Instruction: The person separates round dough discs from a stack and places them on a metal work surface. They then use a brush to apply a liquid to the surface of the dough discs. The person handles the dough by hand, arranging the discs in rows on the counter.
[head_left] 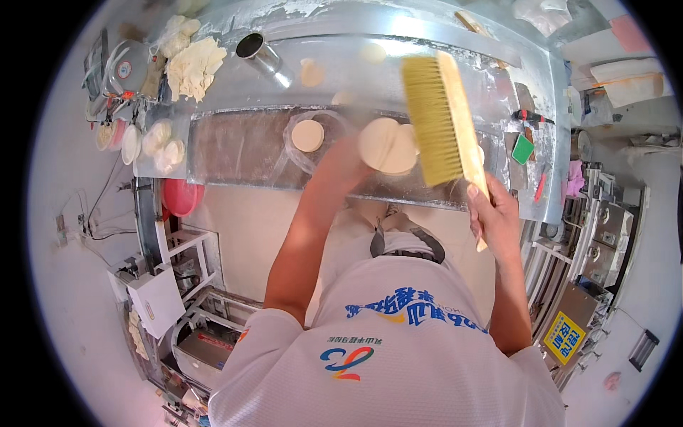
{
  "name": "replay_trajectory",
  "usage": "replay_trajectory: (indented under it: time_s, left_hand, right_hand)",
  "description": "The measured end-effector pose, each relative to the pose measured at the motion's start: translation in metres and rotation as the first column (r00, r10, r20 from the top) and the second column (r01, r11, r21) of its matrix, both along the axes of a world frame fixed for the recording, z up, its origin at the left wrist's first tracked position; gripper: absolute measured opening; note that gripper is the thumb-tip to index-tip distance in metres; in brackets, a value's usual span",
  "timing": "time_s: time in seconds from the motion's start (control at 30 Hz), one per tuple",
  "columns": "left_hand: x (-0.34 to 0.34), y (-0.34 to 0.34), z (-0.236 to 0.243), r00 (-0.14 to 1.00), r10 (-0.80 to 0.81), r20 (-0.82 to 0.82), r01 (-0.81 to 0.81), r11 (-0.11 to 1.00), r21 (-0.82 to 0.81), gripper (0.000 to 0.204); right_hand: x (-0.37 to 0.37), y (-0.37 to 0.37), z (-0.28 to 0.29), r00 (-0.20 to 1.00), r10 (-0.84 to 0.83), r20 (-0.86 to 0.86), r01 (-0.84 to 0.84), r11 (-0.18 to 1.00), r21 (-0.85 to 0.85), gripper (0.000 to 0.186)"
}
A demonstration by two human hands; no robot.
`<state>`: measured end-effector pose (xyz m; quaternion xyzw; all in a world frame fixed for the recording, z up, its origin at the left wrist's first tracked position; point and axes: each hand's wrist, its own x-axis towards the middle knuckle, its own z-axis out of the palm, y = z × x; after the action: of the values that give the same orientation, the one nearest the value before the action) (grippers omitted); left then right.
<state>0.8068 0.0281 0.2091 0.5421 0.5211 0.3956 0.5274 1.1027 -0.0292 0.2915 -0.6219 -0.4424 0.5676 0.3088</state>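
My left hand [353, 161], blurred by motion, holds a few flat pale dough rounds [384, 142] over the front of the worktop. The rounds overlap with a gap between their edges, and they hide most of my fingers. My right hand [500, 219] is closed around the wooden handle of a long flour brush [432, 121]. Its yellowish bristles point left, beside the held rounds and apart from the table. Left of them, another dough round [308, 135] lies on clear plastic [290, 151] on the dark board.
The metal worktop [341, 89] carries a steel cylinder [263, 58], crumpled pale dough-like sheets [196, 69] and a green scouring pad [523, 149]. A red basin [183, 197] sits below its left end. Steel equipment [608, 224] lines the right side.
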Motion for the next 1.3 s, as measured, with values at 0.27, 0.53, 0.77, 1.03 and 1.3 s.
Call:
replay_trajectory:
  time_s: [0.27,0.53,0.77,1.03,1.3]
  left_hand:
    - [-0.005,0.018,0.009,0.829,-0.007,-0.559,0.184,0.947,0.261,0.025]
    - [-0.005,0.017,0.046,0.657,-0.094,-0.748,0.323,0.931,0.167,0.023]
    - [0.004,0.0,0.054,0.692,-0.138,-0.708,0.308,0.944,0.116,0.023]
    - [0.022,-0.004,0.078,0.726,-0.374,-0.577,0.493,0.868,0.058,0.027]
    - [-0.001,-0.002,0.091,0.94,-0.304,-0.157,0.256,0.929,-0.267,0.04]
  right_hand:
    - [0.044,0.025,-0.086,0.991,-0.136,0.017,0.137,0.989,-0.05,0.031]
    - [0.023,0.079,-0.229,0.841,-0.362,-0.402,0.278,0.927,-0.253,0.035]
    - [0.009,0.078,-0.253,0.985,-0.145,0.095,0.165,0.955,-0.247,0.034]
    - [-0.04,0.06,-0.044,0.828,0.541,0.148,-0.549,0.728,0.411,0.071]
    - [-0.06,0.077,-0.023,0.697,0.707,0.122,-0.715,0.697,0.051,0.059]
